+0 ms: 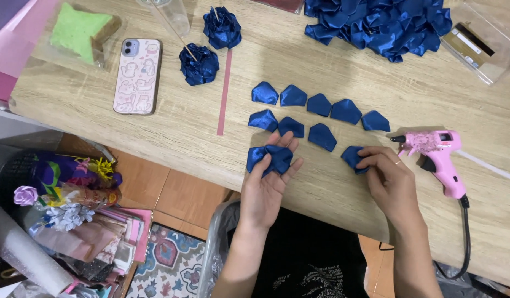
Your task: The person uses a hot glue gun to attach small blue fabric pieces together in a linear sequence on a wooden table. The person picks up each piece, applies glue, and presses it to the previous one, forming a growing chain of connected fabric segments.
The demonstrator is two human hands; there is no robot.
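Two blue satin petals (270, 158) lie across the upturned fingers of the left hand (269, 185), which rests palm up on the near edge of the wooden table (172, 118), fingers spread and loosely curled beneath the fabric. The left forearm rises straight from the bottom of the view. A single blue petal (351, 157) sits under the right hand (388, 179), just to the right of the left hand; the right fingers are bent down over it, pinching it against the table, with the back of the hand upward and a ring showing on one finger. The right forearm comes in from the lower right.

Directly beyond both hands lie two rows of folded petals (320, 113), the nearer row almost touching the left fingertips. A pink glue gun (439, 154) rests just to the right of the right hand, nozzle pointing towards it, its black cord trailing off the near table edge. Further beyond the right hand sits a large heap of blue petals (379, 25). Beyond and left of the left hand stand two finished blue roses on sticks (211, 47), a thin pink strip (225, 91), and, further left, a phone in a pink case (137, 76).
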